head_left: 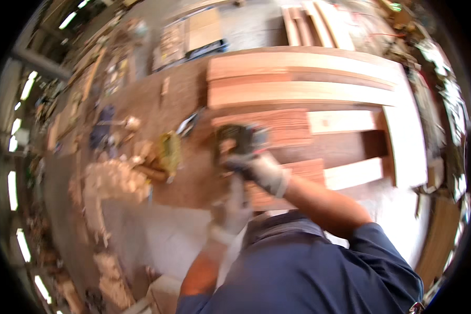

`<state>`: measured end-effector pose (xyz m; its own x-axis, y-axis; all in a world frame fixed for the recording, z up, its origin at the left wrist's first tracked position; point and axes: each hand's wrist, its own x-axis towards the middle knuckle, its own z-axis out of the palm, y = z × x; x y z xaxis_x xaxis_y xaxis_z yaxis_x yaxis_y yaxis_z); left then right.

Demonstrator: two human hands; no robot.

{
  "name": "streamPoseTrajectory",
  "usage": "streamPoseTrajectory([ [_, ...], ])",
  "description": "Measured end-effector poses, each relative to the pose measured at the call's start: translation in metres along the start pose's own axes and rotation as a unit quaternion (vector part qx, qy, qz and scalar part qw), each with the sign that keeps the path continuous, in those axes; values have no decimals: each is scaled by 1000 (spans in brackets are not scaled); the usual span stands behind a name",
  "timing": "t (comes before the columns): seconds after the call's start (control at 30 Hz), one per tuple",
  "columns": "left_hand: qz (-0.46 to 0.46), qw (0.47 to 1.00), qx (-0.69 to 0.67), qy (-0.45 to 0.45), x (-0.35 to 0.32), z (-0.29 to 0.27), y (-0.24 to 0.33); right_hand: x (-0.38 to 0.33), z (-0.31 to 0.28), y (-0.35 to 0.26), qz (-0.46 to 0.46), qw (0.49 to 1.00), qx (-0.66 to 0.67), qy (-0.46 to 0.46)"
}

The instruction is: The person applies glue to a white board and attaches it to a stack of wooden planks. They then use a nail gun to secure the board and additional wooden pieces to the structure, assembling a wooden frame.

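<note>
While the picture is smeared by motion, I can make out my right hand (259, 170), gloved in pale grey, clenched around the rear of a dark green power tool (239, 140) that sits near the centre of the frame on a reddish wooden board (288, 128). My left hand (234, 206), also gloved, hangs just below it at about six o'clock from the tool; its fingers look loosely curled, but I cannot tell whether it grasps anything or merely rests near the bench edge. The board under the tool is one of several planks (298, 94) laid side by side on the brown workbench (157, 104), running from twelve o'clock round to three o'clock of the tool, some pale and some reddish. At nine o'clock of the tool lies a yellowish-green object (169, 152), too blurred to name, and beyond it, toward eight o'clock, a heap of pale wood shavings (112, 180). Farther out at ten o'clock small tools and clutter (107, 131) line the bench. At twelve o'clock, well apart, more stacked lumber (314, 23) rests on the floor.
</note>
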<state>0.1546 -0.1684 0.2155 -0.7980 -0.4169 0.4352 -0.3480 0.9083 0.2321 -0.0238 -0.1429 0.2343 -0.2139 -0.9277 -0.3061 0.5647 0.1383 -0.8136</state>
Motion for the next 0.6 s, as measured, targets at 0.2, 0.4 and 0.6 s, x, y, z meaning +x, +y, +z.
streamPoseTrajectory([
  [0.2,-148,975,134,-96,-89,-7,-133,-42,33,12,71,949,-293,-92],
  [0.4,-181,955,109,-209,-106,25,-199,-142,-100,77,95,944,-311,57],
  [0.6,-148,951,157,-222,-98,71,-201,-290,-235,123,127,905,49,404],
])
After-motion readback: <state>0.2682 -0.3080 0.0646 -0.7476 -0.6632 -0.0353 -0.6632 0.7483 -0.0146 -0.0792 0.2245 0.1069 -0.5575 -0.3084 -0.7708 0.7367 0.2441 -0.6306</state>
